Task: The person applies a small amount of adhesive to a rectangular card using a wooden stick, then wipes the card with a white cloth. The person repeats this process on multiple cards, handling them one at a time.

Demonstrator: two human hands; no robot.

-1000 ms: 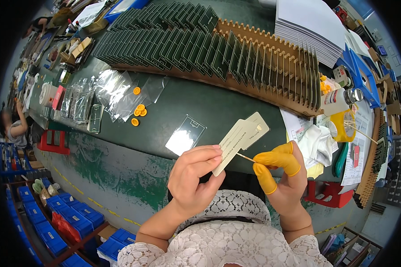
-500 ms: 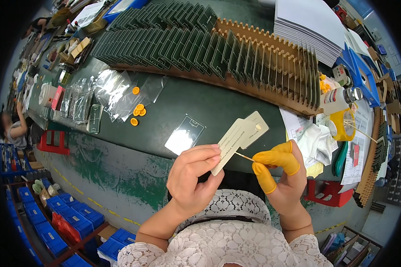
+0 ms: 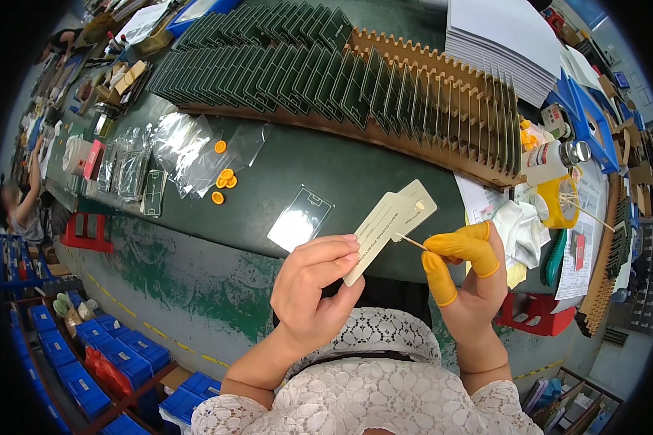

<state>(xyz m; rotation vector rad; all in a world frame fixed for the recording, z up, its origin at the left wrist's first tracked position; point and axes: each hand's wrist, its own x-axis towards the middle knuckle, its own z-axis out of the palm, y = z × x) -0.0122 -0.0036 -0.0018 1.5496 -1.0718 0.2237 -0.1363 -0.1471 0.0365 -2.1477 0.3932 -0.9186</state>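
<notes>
My left hand [image 3: 313, 284] pinches a cream panel [image 3: 376, 235] at its near end, thumb below and fingers on top. It is a flat, stepped plate with dark print and a small hole towards its far end. Yellow finger cots cover the thumb and some fingers of my right hand [image 3: 463, 272]. Those fingertips are closed on a thin swab stick [image 3: 412, 241], whose far tip meets the panel's face near the step in its edge. Beyond my left hand, a dark green panel with white lines [image 3: 302, 217] lies flat on the table, glaring with reflected light.
Slotted brown racks [image 3: 435, 148] full of upright green panels [image 3: 290, 80] stretch across the back. Loose orange finger cots [image 3: 226, 178] lie left, beside clear plastic bags [image 3: 189, 148]. At right are a white bottle [image 3: 548, 161], a yellow container with sticks [image 3: 559, 203] and a white cloth [image 3: 515, 233].
My right hand has shifted slightly right and away from me. The swab's tip has moved along the panel, farther from my left fingers. My left hand and the panel have barely moved.
</notes>
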